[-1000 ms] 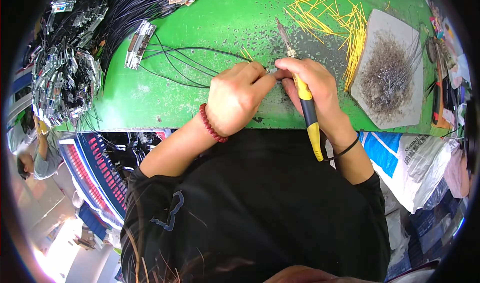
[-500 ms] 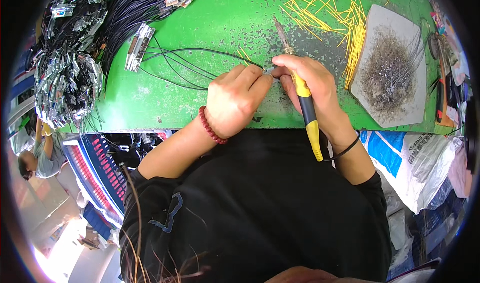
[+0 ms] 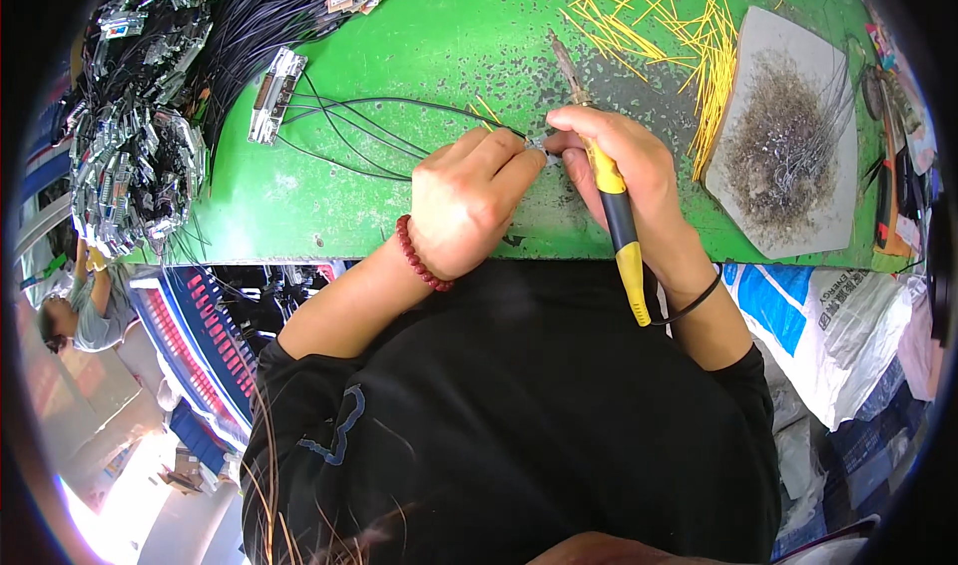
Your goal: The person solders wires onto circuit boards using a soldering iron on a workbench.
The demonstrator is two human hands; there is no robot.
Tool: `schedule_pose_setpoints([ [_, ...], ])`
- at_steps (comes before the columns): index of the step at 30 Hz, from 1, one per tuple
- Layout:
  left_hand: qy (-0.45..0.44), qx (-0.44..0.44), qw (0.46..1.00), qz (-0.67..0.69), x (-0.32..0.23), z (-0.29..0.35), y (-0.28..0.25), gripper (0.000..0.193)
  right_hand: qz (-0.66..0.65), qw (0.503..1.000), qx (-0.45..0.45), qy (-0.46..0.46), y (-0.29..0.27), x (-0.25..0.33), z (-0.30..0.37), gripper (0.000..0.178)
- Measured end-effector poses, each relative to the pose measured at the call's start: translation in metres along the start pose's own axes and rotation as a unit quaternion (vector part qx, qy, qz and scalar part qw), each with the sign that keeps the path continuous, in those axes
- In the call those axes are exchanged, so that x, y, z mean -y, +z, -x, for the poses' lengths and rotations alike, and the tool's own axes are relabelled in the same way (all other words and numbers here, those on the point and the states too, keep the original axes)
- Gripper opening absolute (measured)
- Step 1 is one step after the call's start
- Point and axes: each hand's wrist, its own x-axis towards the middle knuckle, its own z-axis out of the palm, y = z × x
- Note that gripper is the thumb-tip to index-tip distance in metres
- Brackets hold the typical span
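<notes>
My left hand [image 3: 469,196] is closed, its thumb and index finger pinching a small silvery part [image 3: 536,144], mostly hidden by the fingertips. Thin black wires [image 3: 364,116] run from this hand to a metal-cased part [image 3: 277,96] lying on the green table to the left. Held in my right hand [image 3: 634,166] is a soldering iron [image 3: 621,221] with a yellow and black handle, its tip pointing up and away from me over the table. The right thumb and fingers are close to the silvery part; whether they touch it I cannot tell.
Thin yellow sticks or tubes [image 3: 709,86] lie scattered at the far right, beside a grey slab [image 3: 738,186] covered with dark residue and fine wires. Bundled metal-cased parts with black wires [image 3: 140,176] pile up at the left. Another person [image 3: 95,310] is at the far left.
My right hand and the soldering iron have shifted very slightly to the right. The left hand keeps its pinch with hardly any movement.
</notes>
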Motion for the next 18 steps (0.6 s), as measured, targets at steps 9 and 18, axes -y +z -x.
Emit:
schedule_pose_setpoints([
  [9,0.006,-0.006,1.0,0.001,-0.002,-0.004,0.002,0.023,-0.006,0.999,0.043,0.02,-0.011,0.005,0.001,0.032],
  [18,-0.016,0.01,0.999,0.033,-0.003,-0.006,-0.002,0.024,-0.101,0.965,-0.172,0.171,-0.098,0.022,0.056,0.076],
])
